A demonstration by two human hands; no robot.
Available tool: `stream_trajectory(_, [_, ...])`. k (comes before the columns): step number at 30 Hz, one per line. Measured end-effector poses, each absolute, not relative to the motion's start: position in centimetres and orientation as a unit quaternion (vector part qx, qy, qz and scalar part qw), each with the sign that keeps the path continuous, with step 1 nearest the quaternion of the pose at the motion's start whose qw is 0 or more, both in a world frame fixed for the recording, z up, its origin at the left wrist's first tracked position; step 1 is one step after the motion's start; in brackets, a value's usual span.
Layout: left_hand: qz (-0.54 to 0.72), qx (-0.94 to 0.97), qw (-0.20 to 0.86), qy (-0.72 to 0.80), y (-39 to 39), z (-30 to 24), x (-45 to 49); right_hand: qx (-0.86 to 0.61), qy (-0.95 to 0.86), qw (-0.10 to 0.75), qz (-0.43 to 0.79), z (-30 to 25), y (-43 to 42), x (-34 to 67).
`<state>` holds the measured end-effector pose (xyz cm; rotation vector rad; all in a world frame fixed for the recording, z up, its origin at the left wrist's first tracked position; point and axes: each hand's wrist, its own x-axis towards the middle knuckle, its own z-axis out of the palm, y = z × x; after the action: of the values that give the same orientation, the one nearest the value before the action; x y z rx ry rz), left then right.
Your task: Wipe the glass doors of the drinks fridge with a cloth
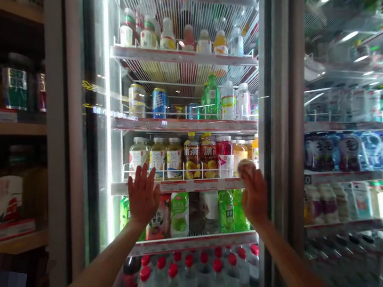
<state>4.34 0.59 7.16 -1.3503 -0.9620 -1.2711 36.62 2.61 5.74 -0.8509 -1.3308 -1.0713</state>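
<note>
My left hand (142,194) lies flat with its fingers spread and pointing up, seemingly against the glass door (111,104) of a lit drinks fridge. It is level with the shelf (185,184) of pale and orange bottles. My right hand (254,194) is raised near the door's right edge. Its fingers close on a small pale wad (247,167), perhaps a cloth. Green bottles (228,210) stand behind both hands, one shelf down.
Red-capped water bottles (193,281) fill the fridge's bottom shelf, and cans (159,102) and bottles sit higher up. A second glass-door fridge (346,160) stands on the right. Wooden shelves (4,129) with jars are on the left.
</note>
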Motion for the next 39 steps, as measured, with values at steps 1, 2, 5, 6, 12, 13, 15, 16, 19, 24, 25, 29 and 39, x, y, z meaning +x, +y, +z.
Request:
stream_trajectory(1, [-0.529,-0.556,0.501,-0.399,0.6,7.0,4.4,-0.375,-0.545,0.597,-0.454,6.1,2.9,37.7])
stream_trajectory(2, [-0.531,-0.554,0.501,-0.400,0.6,7.0,4.5,-0.382,-0.529,0.609,-0.451,6.4,3.2,38.2])
stream_trajectory(5, [-0.531,-0.554,0.504,-0.398,0.6,6.9,4.6,-0.366,-0.537,0.620,-0.440,6.0,3.1,35.3])
stream_trajectory(6, [-0.529,-0.555,0.506,-0.395,0.6,6.9,4.5,-0.353,-0.559,0.611,-0.437,5.6,2.8,33.4])
stream_trajectory(12, [-0.521,-0.569,0.505,-0.388,0.5,6.8,4.1,-0.297,-0.695,0.473,-0.452,4.1,1.0,28.4])
stream_trajectory(13, [-0.522,-0.569,0.502,-0.390,0.5,6.8,4.1,-0.306,-0.684,0.484,-0.451,4.3,1.2,29.8])
stream_trajectory(15, [-0.525,-0.570,0.499,-0.389,0.6,6.7,4.2,-0.347,-0.622,0.545,-0.442,5.0,1.9,33.2])
stream_trajectory(16, [-0.526,-0.569,0.498,-0.389,0.6,6.7,4.2,-0.369,-0.586,0.575,-0.435,5.3,2.3,34.8])
stream_trajectory(19, [-0.531,-0.566,0.497,-0.389,0.6,6.7,4.4,-0.387,-0.524,0.628,-0.426,5.4,2.8,36.0])
stream_trajectory(24, [-0.530,-0.571,0.487,-0.395,0.5,6.8,4.2,-0.320,-0.636,0.558,-0.426,2.4,0.9,28.2])
stream_trajectory(25, [-0.526,-0.574,0.487,-0.396,0.5,6.7,4.1,-0.308,-0.662,0.532,-0.429,1.9,0.6,27.3])
stream_trajectory(29, [-0.522,-0.574,0.490,-0.396,0.4,6.6,4.1,-0.344,-0.645,0.533,-0.426,1.7,0.9,30.1])
stream_trajectory(39, [-0.525,-0.575,0.482,-0.402,0.3,6.4,4.3,-0.334,-0.642,0.555,-0.410,2.2,1.0,27.5])
